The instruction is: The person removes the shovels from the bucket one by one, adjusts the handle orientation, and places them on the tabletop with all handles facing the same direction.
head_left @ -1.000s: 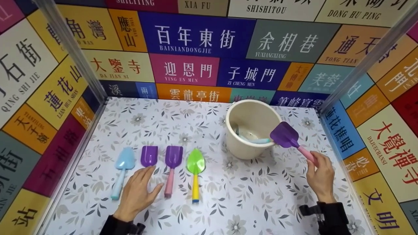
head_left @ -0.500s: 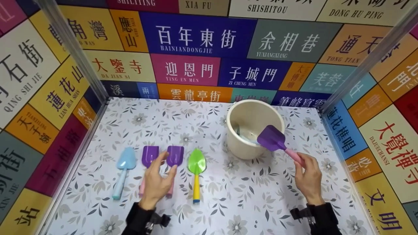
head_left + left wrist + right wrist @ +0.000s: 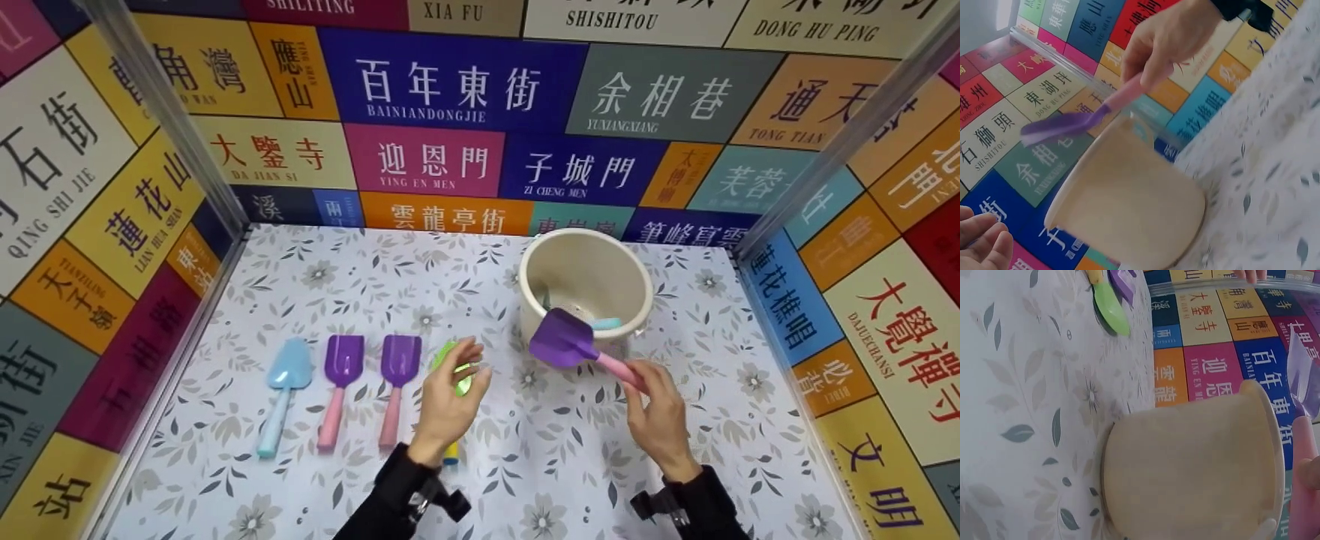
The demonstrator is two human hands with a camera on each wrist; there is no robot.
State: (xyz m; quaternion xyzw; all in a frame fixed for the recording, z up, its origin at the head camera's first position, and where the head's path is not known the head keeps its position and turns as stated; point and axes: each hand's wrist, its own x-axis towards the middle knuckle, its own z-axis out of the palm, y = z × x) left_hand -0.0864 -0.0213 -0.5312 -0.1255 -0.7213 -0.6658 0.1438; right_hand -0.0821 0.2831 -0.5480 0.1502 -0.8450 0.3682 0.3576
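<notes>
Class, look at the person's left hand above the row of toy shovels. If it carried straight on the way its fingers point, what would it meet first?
The left hand points up and slightly right over the green shovel. Continuing, it would probably cross bare table and reach the back wall, passing left of the bucket, though depth is uncertain.

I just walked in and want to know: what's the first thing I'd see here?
Bright street-sign walls all around a flowery table. The right hand holds a purple shovel by its pink handle in front of a cream bucket. The left hand hovers over a green shovel, beside two purple ones and a blue one.
</notes>
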